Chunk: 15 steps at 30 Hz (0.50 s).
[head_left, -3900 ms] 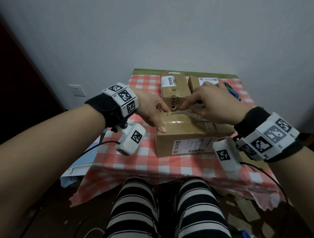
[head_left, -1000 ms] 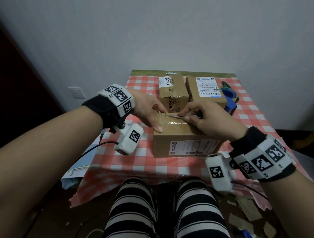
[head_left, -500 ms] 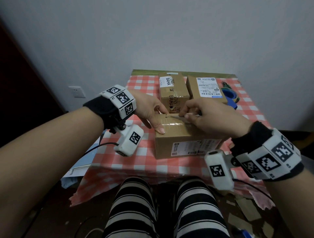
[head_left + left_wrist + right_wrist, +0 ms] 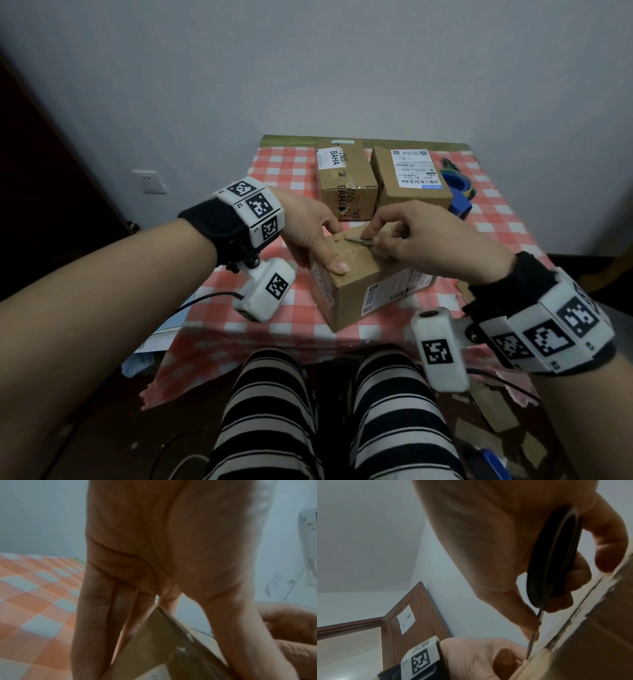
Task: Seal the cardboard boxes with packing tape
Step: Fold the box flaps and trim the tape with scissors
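**Trimming the tape end on the nearest box**

Holding a pair of black-handled scissors (image 4: 551, 555) in my right hand (image 4: 421, 240), fingers curled round the handle, I have the thin metal blades pointing away from my palm toward my other hand, their tips at the far left edge of the plain brown cardboard box (image 4: 363, 287) under my grip. I judge that I am cutting or scoring the clear packing tape where it ends at that edge; the tape itself is too faint to make out clearly.

My left hand (image 4: 308, 233) rests on the box's left end, thumb lying flat along the top and straight fingers (image 4: 96, 615) running down the side, as the left wrist view shows. It is there to pin the box so the blades have something firm to work against. The box sits cornerwise to me on the red-and-white checked tablecloth (image 4: 284, 164), which puts the taped seam in line with my cutting hand.

Beyond my knuckles stand two more brown cardboard boxes, one printed with black lettering (image 4: 342, 178) and one carrying a white shipping label (image 4: 407, 178), side by side. Just past the labelled one lies a blue tape dispenser (image 4: 457, 192), kept within reach of my right hand for the next strip.

My thumb lies close to the blade tips, so a slip is the risk.
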Motion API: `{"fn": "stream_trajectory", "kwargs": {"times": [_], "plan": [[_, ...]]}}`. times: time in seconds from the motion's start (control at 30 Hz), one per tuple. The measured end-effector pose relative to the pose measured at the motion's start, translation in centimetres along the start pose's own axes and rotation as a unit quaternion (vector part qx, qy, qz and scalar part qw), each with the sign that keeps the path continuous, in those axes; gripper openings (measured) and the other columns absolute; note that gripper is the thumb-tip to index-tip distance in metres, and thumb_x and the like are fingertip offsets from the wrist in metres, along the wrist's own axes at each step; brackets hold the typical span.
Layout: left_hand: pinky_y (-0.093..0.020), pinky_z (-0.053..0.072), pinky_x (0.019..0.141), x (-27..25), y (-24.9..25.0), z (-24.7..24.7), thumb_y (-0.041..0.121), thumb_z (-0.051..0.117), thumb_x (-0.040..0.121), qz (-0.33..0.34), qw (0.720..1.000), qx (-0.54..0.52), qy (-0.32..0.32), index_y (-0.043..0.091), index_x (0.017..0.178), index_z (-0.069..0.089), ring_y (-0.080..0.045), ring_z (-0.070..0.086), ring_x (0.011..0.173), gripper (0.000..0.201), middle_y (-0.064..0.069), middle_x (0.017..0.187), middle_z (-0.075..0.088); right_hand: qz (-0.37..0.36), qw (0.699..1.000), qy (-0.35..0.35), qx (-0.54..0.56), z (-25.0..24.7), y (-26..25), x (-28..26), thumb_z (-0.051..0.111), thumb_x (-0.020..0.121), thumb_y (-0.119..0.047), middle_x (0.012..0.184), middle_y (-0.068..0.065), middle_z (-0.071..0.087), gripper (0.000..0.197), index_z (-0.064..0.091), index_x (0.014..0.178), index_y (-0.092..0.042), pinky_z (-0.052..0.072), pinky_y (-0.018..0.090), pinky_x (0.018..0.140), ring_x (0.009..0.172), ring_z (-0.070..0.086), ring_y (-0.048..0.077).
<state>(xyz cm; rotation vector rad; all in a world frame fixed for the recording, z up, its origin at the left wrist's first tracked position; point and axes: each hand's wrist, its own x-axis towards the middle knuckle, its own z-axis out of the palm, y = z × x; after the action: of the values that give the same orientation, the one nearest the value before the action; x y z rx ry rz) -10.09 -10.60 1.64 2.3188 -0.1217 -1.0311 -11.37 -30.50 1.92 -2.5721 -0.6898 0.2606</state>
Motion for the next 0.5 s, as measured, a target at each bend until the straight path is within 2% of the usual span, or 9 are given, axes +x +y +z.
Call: {"fn": "stream_trajectory", "kwargs": {"times": [0.1, 0.17, 0.3, 0.5], "plan": [[-0.026, 0.057, 0.071, -0.1, 0.0, 0.2, 0.041, 0.08, 0.051, -0.001, 1.0, 0.009, 0.009, 0.027, 0.096, 0.066, -0.028, 0.068, 0.101, 0.05, -0.009, 0.104, 0.071, -0.006, 1.0, 0.005, -0.011, 0.2, -0.3, -0.1, 0.057, 0.091, -0.032, 0.066, -0.015, 0.056, 0.014, 0.068, 0.087, -0.04, 0.039, 0.028, 0.055, 0.062, 0.054, 0.012], [-0.025, 0.057, 0.07, -0.2, 0.0, 0.4, 0.043, 0.08, 0.05, 0.001, 1.0, 0.012, 0.012, 0.029, 0.093, 0.067, -0.029, 0.068, 0.102, 0.047, -0.009, 0.103, 0.072, -0.008, 1.0, 0.004, -0.021, 0.3, -0.6, -0.1, 0.057, 0.091, -0.032, 0.064, -0.016, 0.054, 0.013, 0.069, 0.089, -0.038, 0.039, 0.028, 0.056, 0.061, 0.053, 0.013], [-0.025, 0.056, 0.073, -0.3, -0.2, 0.6, 0.049, 0.079, 0.043, 0.004, 1.0, 0.007, 0.014, 0.032, 0.094, 0.067, -0.029, 0.068, 0.102, 0.056, -0.009, 0.106, 0.072, -0.011, 0.999, -0.011, -0.034, 0.0, -1.1, -0.2, 0.057, 0.091, -0.03, 0.068, -0.019, 0.052, 0.014, 0.069, 0.089, -0.036, 0.05, 0.035, 0.069, 0.074, 0.058, 0.014], [-0.024, 0.056, 0.071, -0.1, -0.3, 0.6, 0.051, 0.08, 0.039, 0.005, 1.0, 0.007, 0.011, 0.028, 0.102, 0.068, -0.029, 0.068, 0.103, 0.068, -0.009, 0.106, 0.072, 0.007, 0.997, -0.006, -0.072, -0.5, -2.4, -0.4, 0.058, 0.093, -0.03, 0.079, -0.017, 0.05, 0.012, 0.066, 0.087, -0.037, 0.039, 0.028, 0.068, 0.085, 0.054, 0.014]]}}
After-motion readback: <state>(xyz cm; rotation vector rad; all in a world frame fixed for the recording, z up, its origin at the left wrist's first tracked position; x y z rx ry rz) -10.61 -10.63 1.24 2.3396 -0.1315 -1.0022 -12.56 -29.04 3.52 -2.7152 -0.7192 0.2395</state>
